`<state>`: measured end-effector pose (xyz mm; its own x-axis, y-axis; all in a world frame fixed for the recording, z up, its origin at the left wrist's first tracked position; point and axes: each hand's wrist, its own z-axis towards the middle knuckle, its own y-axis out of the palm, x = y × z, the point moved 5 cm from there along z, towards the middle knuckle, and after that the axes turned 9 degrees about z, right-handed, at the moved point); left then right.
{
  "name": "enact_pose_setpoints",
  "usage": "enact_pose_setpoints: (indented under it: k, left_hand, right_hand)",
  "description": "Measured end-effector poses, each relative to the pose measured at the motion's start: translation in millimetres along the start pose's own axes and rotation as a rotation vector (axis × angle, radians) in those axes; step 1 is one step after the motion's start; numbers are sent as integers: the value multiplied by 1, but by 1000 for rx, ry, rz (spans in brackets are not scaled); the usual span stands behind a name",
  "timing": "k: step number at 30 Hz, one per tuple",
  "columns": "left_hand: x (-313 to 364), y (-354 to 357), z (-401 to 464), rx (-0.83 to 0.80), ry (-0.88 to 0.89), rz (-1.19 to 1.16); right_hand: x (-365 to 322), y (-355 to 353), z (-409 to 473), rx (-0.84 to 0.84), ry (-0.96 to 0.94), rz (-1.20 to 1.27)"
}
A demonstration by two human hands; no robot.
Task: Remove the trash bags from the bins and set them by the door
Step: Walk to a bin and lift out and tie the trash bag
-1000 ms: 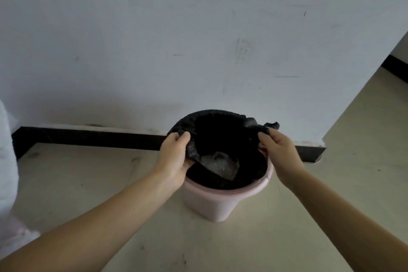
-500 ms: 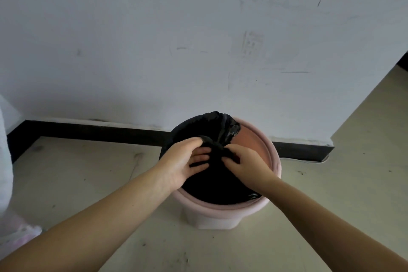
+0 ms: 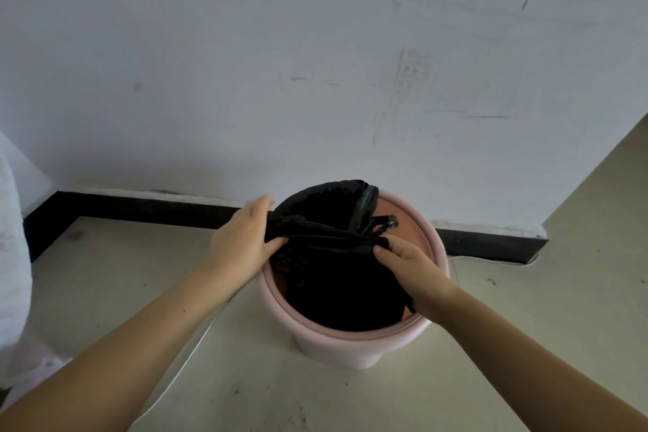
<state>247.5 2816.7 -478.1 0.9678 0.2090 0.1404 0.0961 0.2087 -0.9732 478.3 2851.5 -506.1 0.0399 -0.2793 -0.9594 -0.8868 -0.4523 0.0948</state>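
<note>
A round pink bin stands on the floor against the white wall. Inside it sits a black trash bag, its top pulled off the rim on the right and near sides. The far left edge still hangs over the rim. My left hand grips the gathered left part of the bag's top. My right hand pinches the gathered right part, with a loose bag ear sticking up beside it. A twisted band of black plastic stretches between both hands over the bin's mouth. The bag's contents are hidden.
A black skirting board runs along the wall's foot. White fabric or plastic fills the left edge. The wall ends at a corner on the right, with open floor beyond it.
Both hands lifted the bag's edge off the rim, brought it together over the middle, then drew apart, stretching the gathered top. The view came closer to the bin.
</note>
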Motion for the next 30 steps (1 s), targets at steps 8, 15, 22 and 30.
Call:
enact_pose_setpoints:
  k: [8, 15, 22, 30]
  left_hand:
    - [-5, -1, 16, -36, -5, 109]
    - [42, -38, -1, 255, 458, -162]
    - [85, -29, -9, -49, 257, -529]
    - [33, -8, 40, -283, -182, -886]
  right_hand:
    - [-6, -7, 16, 131, -66, -289]
    - [-29, 2, 20, 232, -159, -256]
    - [-22, 49, -7, -329, -104, 9]
    - [-18, 17, -2, 15, -216, -496]
